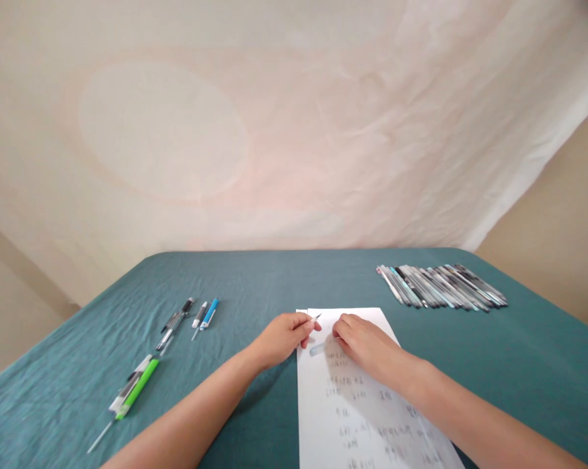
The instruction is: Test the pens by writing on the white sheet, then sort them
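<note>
My left hand (pixel 283 337) is closed in a pinch on a thin pen refill (pixel 315 317), its tip poking out past my fingers over the top of a white sheet of paper (pixel 367 417). My right hand (pixel 362 342) rests on the paper just to the right, fingers curled together; a pale translucent pen part (pixel 317 349) lies under its fingers, and I cannot tell whether they grip it. The sheet carries faint handwriting and lies on a teal tablecloth (pixel 255 280).
A row of several pens (pixel 441 285) lies at the back right of the table. At the left lie a black pen (pixel 175 322), a blue pen (pixel 208 313), and nearer me a green pen (pixel 136 387) with a loose refill. A pale cloth backdrop hangs behind.
</note>
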Demonstrator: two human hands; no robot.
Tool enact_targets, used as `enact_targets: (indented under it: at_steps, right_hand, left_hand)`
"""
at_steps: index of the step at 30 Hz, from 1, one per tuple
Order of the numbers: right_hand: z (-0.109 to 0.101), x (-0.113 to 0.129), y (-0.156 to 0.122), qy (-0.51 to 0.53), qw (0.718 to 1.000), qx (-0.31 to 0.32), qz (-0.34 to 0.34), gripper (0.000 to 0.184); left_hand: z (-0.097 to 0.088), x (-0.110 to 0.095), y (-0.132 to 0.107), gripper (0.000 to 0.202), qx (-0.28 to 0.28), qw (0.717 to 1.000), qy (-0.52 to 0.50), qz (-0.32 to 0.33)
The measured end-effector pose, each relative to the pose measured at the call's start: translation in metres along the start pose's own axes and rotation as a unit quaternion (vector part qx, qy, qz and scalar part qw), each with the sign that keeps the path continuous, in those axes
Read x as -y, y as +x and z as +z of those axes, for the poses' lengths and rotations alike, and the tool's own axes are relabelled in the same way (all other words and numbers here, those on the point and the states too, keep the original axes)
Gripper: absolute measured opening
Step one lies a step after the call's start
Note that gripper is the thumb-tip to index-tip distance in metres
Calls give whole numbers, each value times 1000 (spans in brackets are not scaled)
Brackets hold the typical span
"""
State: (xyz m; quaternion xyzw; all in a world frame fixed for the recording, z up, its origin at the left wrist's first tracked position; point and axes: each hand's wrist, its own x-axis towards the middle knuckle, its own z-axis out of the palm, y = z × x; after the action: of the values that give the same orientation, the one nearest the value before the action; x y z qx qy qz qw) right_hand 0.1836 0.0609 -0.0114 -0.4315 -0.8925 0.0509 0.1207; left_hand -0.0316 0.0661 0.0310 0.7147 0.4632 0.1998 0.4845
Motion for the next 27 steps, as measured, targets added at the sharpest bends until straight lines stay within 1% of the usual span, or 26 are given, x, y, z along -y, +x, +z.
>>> enact_targets:
  at_steps: [2, 3, 5, 6, 8, 10, 12, 14, 16, 18, 20, 23, 27]
  right_hand:
    - [-4, -1, -2, 19, 1000, 1, 12, 17]
    - [-7, -2, -3, 46, 999, -4, 21, 18]
    - [-16, -3, -3, 124, 991, -22, 48, 16]
    - [-20, -4, -3, 173, 982, -32, 71, 14]
    - [-27, -6, -1, 287, 948, -44, 127, 12]
    - [-30, -6, 1, 409, 896, -48, 166, 15]
    - [-30, -4, 3, 505, 842, -60, 179, 19]
    - [-28, -1, 4, 558, 807, -74, 180, 22]
    - [-26, 2, 5, 586, 786, -82, 180, 24]
    - [-25, 5, 5, 600, 776, -85, 177, 26]
    - [-24, 7, 5, 605, 774, -83, 169, 27]
    - [-24, 9, 4, 604, 778, -72, 155, 26]
    - [-22, 9, 3, 587, 795, -51, 147, 26]
  left_hand:
    - [0, -1, -1, 42, 2, 1000, 14, 0]
    - [0, -1, -1, 42, 4, 1000, 20, 1]
    - [0, -2, -2, 41, 13, 1000, 27, 7]
    - [0, -3, -2, 40, 19, 999, 28, 9]
    - [1, -4, -3, 38, 32, 999, 23, 10]
    - [2, -5, -4, 37, 47, 999, 10, 5]
    - [3, -7, -5, 36, 60, 998, -8, -1]
    - [4, -8, -6, 37, 70, 997, -33, -7]
    - [5, -9, -7, 38, 77, 995, -55, -13]
    - [5, -10, -8, 39, 79, 995, -64, -20]
    - [6, -11, -8, 39, 81, 994, -69, -26]
    - [7, -11, -8, 40, 83, 993, -83, -30]
    - [8, -11, -8, 40, 85, 991, -95, -33]
